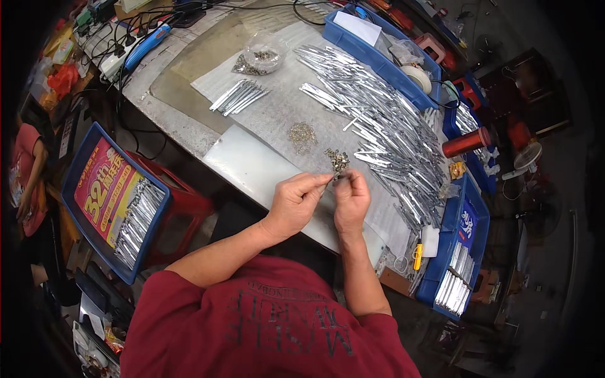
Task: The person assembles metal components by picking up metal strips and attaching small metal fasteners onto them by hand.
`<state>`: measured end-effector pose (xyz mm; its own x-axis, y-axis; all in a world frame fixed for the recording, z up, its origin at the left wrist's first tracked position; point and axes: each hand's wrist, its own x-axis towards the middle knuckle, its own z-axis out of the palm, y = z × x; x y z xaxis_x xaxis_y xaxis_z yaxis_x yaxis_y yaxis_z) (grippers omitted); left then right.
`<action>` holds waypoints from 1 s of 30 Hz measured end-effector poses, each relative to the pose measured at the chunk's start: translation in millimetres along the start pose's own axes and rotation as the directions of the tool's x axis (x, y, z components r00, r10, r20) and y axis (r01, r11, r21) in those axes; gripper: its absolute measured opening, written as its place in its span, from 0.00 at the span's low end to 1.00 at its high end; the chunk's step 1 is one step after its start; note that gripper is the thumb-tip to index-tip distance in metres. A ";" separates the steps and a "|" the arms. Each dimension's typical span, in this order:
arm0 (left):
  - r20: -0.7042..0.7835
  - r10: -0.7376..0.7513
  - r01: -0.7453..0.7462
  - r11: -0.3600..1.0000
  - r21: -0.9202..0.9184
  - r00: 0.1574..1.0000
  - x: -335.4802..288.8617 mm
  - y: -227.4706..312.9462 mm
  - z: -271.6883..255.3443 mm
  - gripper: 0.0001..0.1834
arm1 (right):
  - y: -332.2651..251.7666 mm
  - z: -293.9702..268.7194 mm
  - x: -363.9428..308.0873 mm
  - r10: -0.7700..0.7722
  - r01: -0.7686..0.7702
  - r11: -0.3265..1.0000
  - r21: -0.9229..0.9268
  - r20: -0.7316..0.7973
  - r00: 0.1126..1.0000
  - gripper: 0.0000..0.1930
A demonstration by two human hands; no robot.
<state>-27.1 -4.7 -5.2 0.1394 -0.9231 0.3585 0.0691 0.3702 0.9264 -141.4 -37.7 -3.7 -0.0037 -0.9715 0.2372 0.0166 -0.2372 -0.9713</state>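
"What writing are you picking up on your feed?"

"I'm seeing big yellow figures and characters on a pink and yellow sheet (104,189), which is lying in a blue tray (134,160) well left of the pile of metal strips (387,135). A blue packet (466,223) with white characters is sitting in another tray (443,258), below and right of the pile. Dark letters are running across the wearer's red shirt (271,315), below the pile."

"And the hands?"

"I'm watching the left hand (293,205) pinching a thin piece (327,184) between thumb and forefinger, just left of the pile's lower part. The right hand (351,201) is facing it with curled fingers; I can't tell whether they're gripping it. Small brass-coloured fittings (337,159) are lying just left of the pile."

"Surface and room?"

"The pile is resting on a grey sheet over a worn table (173,116). A white board (246,157) is lying to the pile's left. Farther left of the pile, a red stool (186,217) is standing, and someone in a pink top (28,157) is showing at the edge."
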 end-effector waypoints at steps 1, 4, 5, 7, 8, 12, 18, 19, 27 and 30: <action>0.002 0.007 -0.007 1.000 -0.009 1.000 -0.4 1.0 -0.4 0.12 | -0.8 3.5 -1.4 -0.006 0.005 1.000 0.020 0.011 1.000 0.08; 0.012 0.014 -0.014 1.000 -0.012 1.000 4.5 3.7 -1.7 0.12 | 2.3 -2.0 4.8 0.061 -0.061 0.996 0.060 -0.001 0.998 0.07; 0.019 0.002 -0.002 1.000 -0.004 1.000 5.1 3.8 -2.5 0.12 | 2.0 -3.2 6.2 0.056 -0.056 0.997 0.047 0.006 0.998 0.08; 0.009 -0.016 0.016 1.000 -0.020 1.000 4.4 -3.1 -1.9 0.12 | 1.4 1.2 4.8 0.051 -0.052 0.998 0.036 0.012 0.999 0.08; 0.001 -0.035 0.035 0.999 -0.039 0.999 3.9 -5.2 -1.0 0.12 | 0.4 8.6 0.5 -0.010 0.010 1.000 0.029 0.002 1.000 0.10; 0.027 -0.013 0.015 0.996 -0.085 1.000 3.8 -0.1 0.7 0.12 | -1.5 -3.4 7.8 0.078 -0.076 0.996 0.042 -0.050 0.996 0.10; -0.026 -0.090 0.088 0.992 -0.087 0.996 5.7 -3.7 -2.3 0.12 | 3.4 4.1 -2.0 -0.072 0.074 0.996 -0.040 0.036 0.997 0.05; -0.006 -0.018 0.018 1.000 0.010 1.000 5.4 0.1 -3.4 0.12 | 2.9 3.1 -2.1 -0.105 0.108 0.990 -0.091 0.033 0.994 0.05; -0.035 0.084 -0.080 0.991 0.106 0.996 2.0 -0.8 2.7 0.12 | -0.7 6.5 -3.9 -0.102 0.106 0.983 -0.147 0.034 0.994 0.05; -0.073 0.127 -0.118 0.986 0.116 0.989 1.1 -6.8 8.7 0.13 | -1.7 4.0 -6.3 -0.089 0.094 0.988 -0.121 0.046 0.995 0.05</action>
<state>-36.0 -9.2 -10.1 0.2192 -0.8583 0.4640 -0.0626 0.4622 0.8845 -137.4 -31.2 -3.5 0.0408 -0.9453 0.3236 -0.1045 -0.3262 -0.9395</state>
